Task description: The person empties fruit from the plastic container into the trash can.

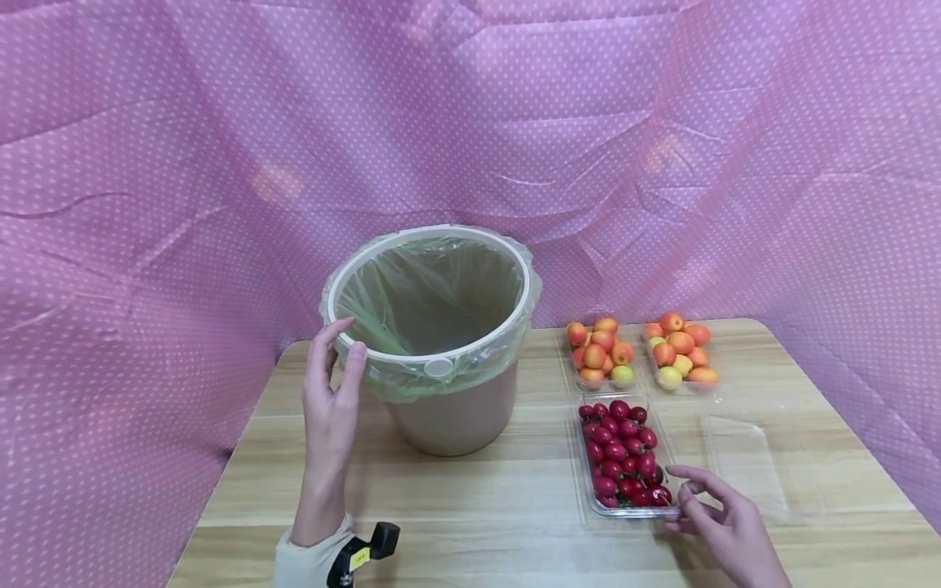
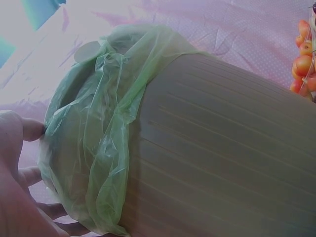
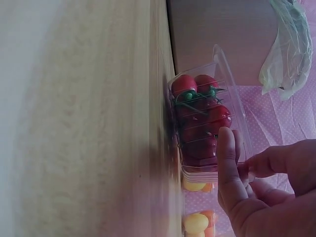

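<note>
On the wood-grained table [image 1: 515, 531], one round, tapering bin [image 1: 456, 425] with a smooth pale rim [image 1: 448, 232] and one thin, crinkled, translucent green bag [image 1: 485, 359] folded over it. At the rim's left side, left hand [image 1: 334, 408], fingers spread and relaxed, touching the bagged edge. Right of the bin, three clear boxes [image 1: 635, 513]: one of glossy dark-red fruit [image 1: 617, 441] in front, two of orange-yellow fruit [image 1: 594, 351] behind, too heaped for a sure count. At the front box's near right corner, right hand [image 1: 724, 514], thumb and index finger close together; gripping or merely touching, cannot tell. Flat beside that box, one see-through lid [image 1: 746, 461]. Behind, creased, dotted pink cloth [image 1: 470, 147]. Only in the left wrist view, fine ribs along the bin's wall; plainest in the right wrist view, green stems; only in the head view, the bin's lined inside.
</note>
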Available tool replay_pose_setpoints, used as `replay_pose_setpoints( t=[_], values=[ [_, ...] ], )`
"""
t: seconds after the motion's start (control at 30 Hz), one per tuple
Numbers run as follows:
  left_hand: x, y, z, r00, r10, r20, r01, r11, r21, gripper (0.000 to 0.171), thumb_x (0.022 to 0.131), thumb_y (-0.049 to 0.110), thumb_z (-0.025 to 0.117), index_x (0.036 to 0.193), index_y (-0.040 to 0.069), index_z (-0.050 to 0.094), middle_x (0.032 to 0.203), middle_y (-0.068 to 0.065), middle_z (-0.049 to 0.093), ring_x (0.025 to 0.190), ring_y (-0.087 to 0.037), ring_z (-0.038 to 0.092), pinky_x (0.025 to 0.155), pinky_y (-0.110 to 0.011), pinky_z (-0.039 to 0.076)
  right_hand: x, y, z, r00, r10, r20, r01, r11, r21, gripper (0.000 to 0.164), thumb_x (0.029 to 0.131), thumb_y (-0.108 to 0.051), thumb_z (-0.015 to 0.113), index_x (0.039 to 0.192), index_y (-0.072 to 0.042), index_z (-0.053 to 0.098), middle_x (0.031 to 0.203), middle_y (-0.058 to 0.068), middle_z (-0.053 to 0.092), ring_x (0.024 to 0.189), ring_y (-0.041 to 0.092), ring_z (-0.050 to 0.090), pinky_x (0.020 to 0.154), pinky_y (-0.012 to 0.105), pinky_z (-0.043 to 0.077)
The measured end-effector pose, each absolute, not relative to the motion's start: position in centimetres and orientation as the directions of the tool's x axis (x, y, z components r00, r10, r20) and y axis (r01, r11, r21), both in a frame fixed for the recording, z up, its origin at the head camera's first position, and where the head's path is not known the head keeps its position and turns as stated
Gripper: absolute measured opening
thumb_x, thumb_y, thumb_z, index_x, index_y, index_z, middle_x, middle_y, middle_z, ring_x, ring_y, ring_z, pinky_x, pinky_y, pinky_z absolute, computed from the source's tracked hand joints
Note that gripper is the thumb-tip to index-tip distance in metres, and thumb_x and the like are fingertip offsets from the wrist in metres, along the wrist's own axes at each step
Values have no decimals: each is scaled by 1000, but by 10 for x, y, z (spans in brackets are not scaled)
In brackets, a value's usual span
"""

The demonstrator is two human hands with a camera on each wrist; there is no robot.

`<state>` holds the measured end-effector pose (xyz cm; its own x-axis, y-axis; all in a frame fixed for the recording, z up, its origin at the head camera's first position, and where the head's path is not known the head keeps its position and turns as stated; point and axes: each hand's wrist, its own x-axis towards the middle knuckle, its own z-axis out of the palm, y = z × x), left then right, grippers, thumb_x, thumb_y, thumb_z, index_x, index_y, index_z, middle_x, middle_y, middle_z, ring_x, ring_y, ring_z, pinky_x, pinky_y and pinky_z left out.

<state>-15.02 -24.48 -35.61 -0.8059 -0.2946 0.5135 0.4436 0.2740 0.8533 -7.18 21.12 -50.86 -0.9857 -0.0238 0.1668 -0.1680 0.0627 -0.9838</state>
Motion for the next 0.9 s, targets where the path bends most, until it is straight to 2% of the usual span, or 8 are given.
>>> replay_pose_setpoints(
  t=[0.07,0.27,0.37,0.5,0.73,0.9],
  values=[
    [-150,-245,-356,-803,-297,517,448,272,852,37,105,17,59,141,10,59,142,3,54,139,-18,46,111,-42,42,-72,210,-506,-987,-19,158,-159,75,-984,29,97,15,56,127,17,58,91,14,56,75,25,74,66,41,61],
    [-151,-246,-355,-793,-297,532,461,279,842,37,104,16,60,140,7,59,142,0,54,139,-20,46,117,-44,32,-72,210,-497,-986,-29,165,-167,87,-982,30,97,16,55,127,20,55,91,14,56,76,21,74,66,41,61],
    [-152,-246,-355,-790,-299,536,462,286,840,37,104,16,60,140,7,59,142,-1,54,139,-20,45,119,-43,29,-73,210,-491,-984,-26,177,-178,96,-979,30,98,15,55,127,19,56,92,13,55,75,20,74,66,40,61],
    [-153,-246,-354,-789,-301,536,458,294,839,37,104,16,60,140,6,59,143,-1,54,140,-19,44,119,-41,28,-74,212,-482,-982,-8,187,-187,95,-978,29,98,14,56,127,15,58,94,11,54,74,23,74,66,39,61],
    [-154,-245,-354,-797,-295,527,452,287,845,37,104,17,60,140,7,59,143,-1,54,141,-20,43,120,-41,27,-77,213,-462,-977,-20,212,-213,76,-974,29,99,14,55,127,17,58,97,8,48,75,24,74,66,39,60],
    [-154,-245,-354,-800,-291,524,452,282,847,37,104,17,60,140,7,59,144,-1,53,142,-20,42,120,-44,26,-83,214,-447,-971,-29,237,-238,74,-968,28,100,12,54,127,15,59,97,10,58,74,26,74,67,39,60]
  ],
)
